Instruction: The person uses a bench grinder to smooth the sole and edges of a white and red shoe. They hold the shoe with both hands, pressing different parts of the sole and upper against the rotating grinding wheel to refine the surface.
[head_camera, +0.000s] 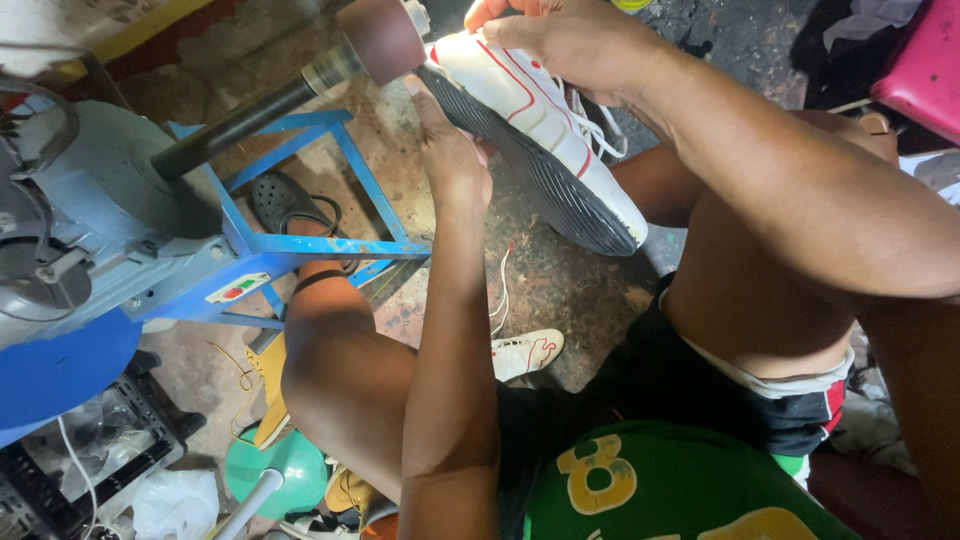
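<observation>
Pressing white sneaker (540, 120) against grinding wheel (380, 38), both hands raised

Green jersey (690, 480), dark shorts (640, 385), bare arms

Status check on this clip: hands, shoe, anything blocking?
Left hand under the white sneaker, right hand gripping its upper. Sole edge held at the machine's round buffing head. Nothing between shoe and head.
</observation>
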